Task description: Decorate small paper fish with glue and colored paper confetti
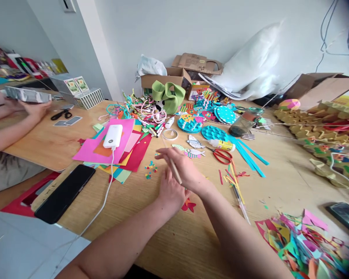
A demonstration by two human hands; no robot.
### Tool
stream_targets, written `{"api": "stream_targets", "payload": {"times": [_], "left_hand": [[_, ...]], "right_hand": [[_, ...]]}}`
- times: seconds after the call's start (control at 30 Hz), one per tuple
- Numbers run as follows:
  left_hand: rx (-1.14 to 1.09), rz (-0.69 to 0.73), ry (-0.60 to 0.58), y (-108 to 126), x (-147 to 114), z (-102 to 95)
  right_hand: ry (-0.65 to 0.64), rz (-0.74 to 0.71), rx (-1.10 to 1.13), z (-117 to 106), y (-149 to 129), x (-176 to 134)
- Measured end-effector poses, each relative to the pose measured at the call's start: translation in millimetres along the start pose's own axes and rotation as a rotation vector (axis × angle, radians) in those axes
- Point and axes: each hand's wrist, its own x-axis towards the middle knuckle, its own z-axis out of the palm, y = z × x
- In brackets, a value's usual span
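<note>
My right hand (184, 164) is closed around a thin beige stick (176, 172), which slants across its fingers; the tip's kind I cannot make out. Just below and left of it, my left hand (171, 192) rests low over the table, curled on a red paper cutout (188, 205) whose tail-like end shows beside the thumb. Part of its fingers is hidden behind my right hand. Beyond my hands lie paper fish cutouts (195, 142), a roll of tape (170, 134), a glue bottle (222, 145) and red-handled scissors (222, 156). Small paper dots (151, 167) are scattered to the left.
Coloured paper sheets (141, 151) carry a white power bank (113, 136); its cable runs down past a black phone (65, 193). Right are blue strips (250, 157), a capped craft knife (241, 203) and paper scraps (305, 244). Another person's hand (36, 110) is far left.
</note>
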Motion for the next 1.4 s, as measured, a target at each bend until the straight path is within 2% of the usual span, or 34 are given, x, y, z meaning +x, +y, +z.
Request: {"api": "stream_targets", "payload": {"times": [0.1, 0.17, 0.27, 0.37, 0.47, 0.57, 0.67, 0.87, 0.97, 1.1, 1.4], "left_hand": [[0.024, 0.073, -0.042, -11.5, -13.9, 4.0], [0.034, 0.074, -0.044, -12.8, -17.3, 4.4], [0.035, 0.064, -0.055, -10.1, -15.8, 2.9], [0.035, 0.061, -0.081, -9.0, -13.1, 0.7], [0.016, 0.070, -0.079, -10.1, -12.1, -1.2], [0.000, 0.078, -0.091, -10.8, -12.2, -3.0], [0.004, 0.071, -0.116, -10.1, -12.6, -3.8], [0.021, 0.053, -0.091, -9.7, -13.4, 0.1], [0.034, 0.062, -0.079, -10.2, -13.9, 2.0], [0.051, 0.070, -0.057, -10.9, -14.3, 2.1], [0.060, 0.080, -0.044, -11.5, -14.6, 2.3]], "right_hand": [[0.196, 0.088, 0.118, -20.8, 3.7, 1.6], [0.265, 0.124, 0.152, -27.4, 4.0, 1.7], [0.224, 0.131, 0.161, -24.2, 3.8, 1.6], [0.100, 0.122, 0.162, -11.1, 5.8, 1.6], [0.045, 0.121, 0.177, 2.7, 9.9, 2.0], [0.103, 0.116, 0.188, 11.2, 15.8, 3.6], [0.184, 0.181, 0.210, 9.5, 22.9, 6.0], [0.435, 0.236, 0.275, -29.4, 34.6, 7.2], [0.508, 0.238, 0.291, -45.9, 34.9, 5.5], [0.532, 0.239, 0.291, -47.7, 31.4, 4.1], [0.479, 0.264, 0.259, -37.6, 26.0, 6.4]]}}
